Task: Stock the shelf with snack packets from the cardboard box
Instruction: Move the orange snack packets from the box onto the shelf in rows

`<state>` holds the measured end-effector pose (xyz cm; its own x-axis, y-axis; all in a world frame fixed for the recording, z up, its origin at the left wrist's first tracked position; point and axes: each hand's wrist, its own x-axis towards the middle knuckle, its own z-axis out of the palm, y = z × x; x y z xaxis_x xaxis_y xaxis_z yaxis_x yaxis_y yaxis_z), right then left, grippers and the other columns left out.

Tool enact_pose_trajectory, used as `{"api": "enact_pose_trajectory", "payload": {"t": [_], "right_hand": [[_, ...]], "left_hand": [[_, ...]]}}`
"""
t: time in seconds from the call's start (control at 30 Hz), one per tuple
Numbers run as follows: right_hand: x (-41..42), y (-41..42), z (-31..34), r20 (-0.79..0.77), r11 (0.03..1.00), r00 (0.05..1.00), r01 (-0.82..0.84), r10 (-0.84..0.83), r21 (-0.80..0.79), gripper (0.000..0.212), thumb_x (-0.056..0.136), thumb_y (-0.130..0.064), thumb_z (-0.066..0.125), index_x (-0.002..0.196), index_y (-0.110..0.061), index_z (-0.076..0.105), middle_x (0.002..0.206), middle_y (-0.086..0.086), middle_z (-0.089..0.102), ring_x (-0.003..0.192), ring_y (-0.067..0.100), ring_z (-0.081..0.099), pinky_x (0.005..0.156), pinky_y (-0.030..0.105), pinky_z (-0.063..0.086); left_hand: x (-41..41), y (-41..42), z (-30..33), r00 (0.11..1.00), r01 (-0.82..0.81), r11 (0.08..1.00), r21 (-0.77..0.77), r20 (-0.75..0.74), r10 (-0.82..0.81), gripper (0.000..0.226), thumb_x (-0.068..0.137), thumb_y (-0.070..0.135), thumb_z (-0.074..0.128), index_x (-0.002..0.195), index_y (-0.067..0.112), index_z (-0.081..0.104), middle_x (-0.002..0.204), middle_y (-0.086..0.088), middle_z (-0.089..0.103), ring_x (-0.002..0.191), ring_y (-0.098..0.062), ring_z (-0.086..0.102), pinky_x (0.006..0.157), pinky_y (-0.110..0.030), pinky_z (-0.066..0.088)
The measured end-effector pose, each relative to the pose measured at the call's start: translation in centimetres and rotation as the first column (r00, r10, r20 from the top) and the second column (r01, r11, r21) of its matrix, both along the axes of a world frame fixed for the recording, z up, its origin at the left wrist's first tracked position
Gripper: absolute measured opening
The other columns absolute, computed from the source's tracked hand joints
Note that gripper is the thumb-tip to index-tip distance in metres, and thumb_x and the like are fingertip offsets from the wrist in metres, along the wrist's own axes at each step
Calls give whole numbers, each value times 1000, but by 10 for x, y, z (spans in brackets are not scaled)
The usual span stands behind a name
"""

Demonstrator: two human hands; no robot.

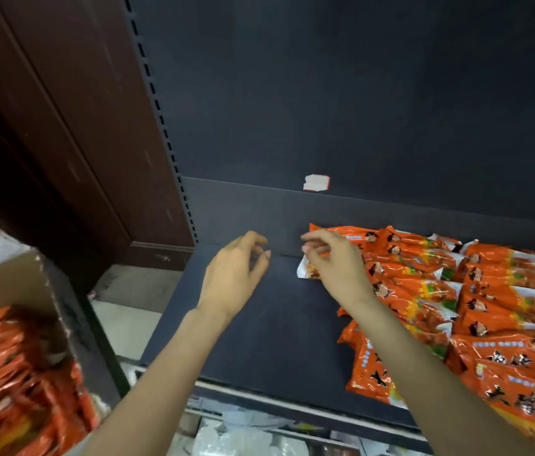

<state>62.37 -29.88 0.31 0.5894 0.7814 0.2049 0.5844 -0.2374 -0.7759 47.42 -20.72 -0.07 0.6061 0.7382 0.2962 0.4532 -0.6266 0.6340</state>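
Just under right-hand fingers (317, 248), leftmost snack packet (308, 269).

Left arm: bare, reaching up and forward from the lower left, forearm slanting toward the centre. Left hand (233, 274): hovering palm-down, fingers loosely curling, thumb and fingertips nearly meeting, gripping nothing.

Right arm: bare, stretching in from the lower right corner, forearm angling up and leftward. Right hand (335, 261): bending at the wrist, back facing the camera, fingers (312, 250) curling downward and to the left, pointing toward the other hand. The two hands are sitting near each other, apart, at about the same height.
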Motion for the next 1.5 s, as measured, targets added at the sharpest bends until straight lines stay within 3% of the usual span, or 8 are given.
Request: {"api": "enact_pose_trajectory", "payload": {"t": [0.1, 0.23, 0.43, 0.67, 0.73, 1.17, 1.3, 1.5], "right_hand": [[-45, 8, 2, -14, 993, 993, -116, 116, 15, 17, 86, -8, 60, 98, -15, 68, 89, -4, 66, 71, -1, 56, 66, 6, 41], [-112, 31, 1, -32, 962, 962, -272, 271, -30, 18, 89, -12, 55, 101, -19, 67, 95, -4, 66, 80, 6, 60, 66, 6, 41], [-233, 93, -7, -51, 896, 900, -436, 433, -87, 21, 91, -13, 52, 106, -18, 66, 98, -1, 66, 82, 7, 59, 61, 3, 39], [-363, 188, -45, -106, 889, 897, -440, 429, -127, 19, 85, -8, 57, 100, -14, 68, 88, -1, 64, 72, 6, 55, 63, 3, 37], [-387, 211, -60, -138, 893, 906, -420, 401, -160, 18, 87, -11, 57, 102, -16, 67, 89, -4, 64, 75, 6, 56, 67, 10, 39], [-443, 315, -133, -303, 783, 881, -465, 363, -413, 60, 89, -20, 60, 143, -27, 32, 137, 4, 47, 124, 18, 47, 104, 34, 39], [-447, 335, -153, -337, 745, 869, -487, 362, -456, 57, 89, -22, 60, 140, -31, 37, 140, 6, 45, 124, 20, 49, 104, 40, 41], [-458, 358, -167, -353, 763, 870, -478, 343, -435, 42, 84, -18, 67, 125, -18, 56, 122, 6, 62, 114, 22, 57, 100, 43, 45]], "left_hand": [[-51, -5, 2, 995, -91, 994, -61, 19, 93, 18, 90, 28, 56, 107, 22, 57, 86, 11, 65, 82, -10, 63, 74, -31, 50], [-130, 7, -1, 969, -245, 966, -80, -8, 245, 14, 90, 27, 57, 103, 22, 60, 80, 11, 62, 78, -13, 62, 71, -31, 50], [-268, 63, -23, 911, -405, 908, -108, -138, 389, 14, 88, 16, 58, 101, 14, 60, 93, -3, 67, 85, -22, 64, 75, -34, 51], [-404, 159, -61, 884, -420, 895, -147, -289, 367, 23, 89, 15, 58, 109, 4, 60, 108, -14, 66, 102, -30, 61, 88, -34, 45], [-428, 184, -71, 883, -396, 904, -161, -337, 327, 26, 89, 15, 57, 113, 3, 58, 112, -17, 63, 106, -32, 59, 91, -33, 42], [-454, 268, -116, 794, -309, 905, -293, -603, 76, 60, 90, 23, 57, 144, 19, 30, 144, -11, 39, 132, -28, 38, 111, -36, 29], [-451, 271, -124, 765, -335, 890, -309, -641, 66, 63, 90, 25, 58, 146, 23, 27, 148, -8, 34, 134, -28, 33, 112, -40, 28], [-454, 276, -129, 802, -350, 877, -329, -589, 99, 59, 89, 20, 58, 143, 23, 33, 144, -8, 39, 131, -27, 36, 111, -36, 29]]}}
